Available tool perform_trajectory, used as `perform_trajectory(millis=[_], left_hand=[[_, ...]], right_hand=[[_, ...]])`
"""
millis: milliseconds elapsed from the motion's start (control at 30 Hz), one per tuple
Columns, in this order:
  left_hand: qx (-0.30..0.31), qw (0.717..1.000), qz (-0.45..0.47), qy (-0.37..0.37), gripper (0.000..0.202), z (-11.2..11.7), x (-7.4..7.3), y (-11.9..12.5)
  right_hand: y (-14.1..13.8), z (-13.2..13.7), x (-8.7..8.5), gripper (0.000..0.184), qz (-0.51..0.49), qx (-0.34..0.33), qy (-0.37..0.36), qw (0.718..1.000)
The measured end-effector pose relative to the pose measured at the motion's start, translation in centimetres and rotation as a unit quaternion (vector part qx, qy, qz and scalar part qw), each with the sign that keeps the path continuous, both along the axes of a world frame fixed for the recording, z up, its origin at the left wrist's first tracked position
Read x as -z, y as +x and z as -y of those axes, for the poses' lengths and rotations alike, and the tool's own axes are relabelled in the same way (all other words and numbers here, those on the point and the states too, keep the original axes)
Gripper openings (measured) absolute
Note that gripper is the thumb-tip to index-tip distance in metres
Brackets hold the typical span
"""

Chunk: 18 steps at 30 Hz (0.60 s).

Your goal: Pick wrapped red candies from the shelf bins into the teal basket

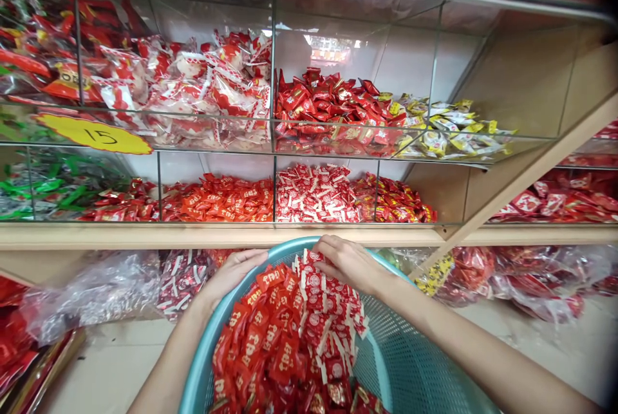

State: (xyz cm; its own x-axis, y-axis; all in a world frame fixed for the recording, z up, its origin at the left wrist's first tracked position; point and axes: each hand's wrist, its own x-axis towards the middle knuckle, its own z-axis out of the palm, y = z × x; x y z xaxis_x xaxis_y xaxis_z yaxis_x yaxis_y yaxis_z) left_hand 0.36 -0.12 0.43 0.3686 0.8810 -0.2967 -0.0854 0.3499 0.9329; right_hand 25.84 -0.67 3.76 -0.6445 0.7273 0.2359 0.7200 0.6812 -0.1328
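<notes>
A teal mesh plastic basket (386, 349) fills the lower middle of the view. Red candy packets (270, 330) with gold lettering lie in its left part, and red-and-white candy packets (333, 317) are heaped beside them. Darker red wrapped candies (333, 395) show at the bottom. My left hand (236, 279) holds the basket's left far rim from outside, its fingertips partly hidden. Inside the far rim, my right hand (345, 263) has bent fingers closed on the top of the red-and-white packets.
Glass-fronted shelves (309, 156) with several candy compartments stand ahead. A yellow tag (94, 134) reads 15. Below the wooden shelf edge (145, 235), a clear plastic bag (101, 288) lies on the left. More bagged candy (531, 279) is on the right, above the tiled floor.
</notes>
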Motion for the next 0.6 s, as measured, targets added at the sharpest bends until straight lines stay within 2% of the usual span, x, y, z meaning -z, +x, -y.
perform_trajectory(millis=[167, 300, 433, 600], left_hand=[[-0.002, 1.0, -0.002, -0.007, 0.032, 0.0, -0.2, -0.1], [-0.001, 1.0, 0.0, -0.009, 0.031, 0.1, -0.1, -0.1], [-0.004, 1.0, -0.001, -0.005, 0.031, 0.0, -0.1, -0.1], [-0.007, 1.0, -0.01, 0.0, 0.032, 0.0, -0.3, -0.1]], right_hand=[[-1.1, -0.2, 0.2, 0.023, 0.008, 0.001, 0.008, 1.0], [-0.5, -0.9, -1.4, 0.027, -0.053, 0.013, 0.03, 0.998], [1.1, -4.3, -3.3, 0.022, -0.095, 0.075, 0.054, 0.991], [1.9, -10.0, -3.1, 0.015, -0.016, 0.083, -0.047, 0.995]])
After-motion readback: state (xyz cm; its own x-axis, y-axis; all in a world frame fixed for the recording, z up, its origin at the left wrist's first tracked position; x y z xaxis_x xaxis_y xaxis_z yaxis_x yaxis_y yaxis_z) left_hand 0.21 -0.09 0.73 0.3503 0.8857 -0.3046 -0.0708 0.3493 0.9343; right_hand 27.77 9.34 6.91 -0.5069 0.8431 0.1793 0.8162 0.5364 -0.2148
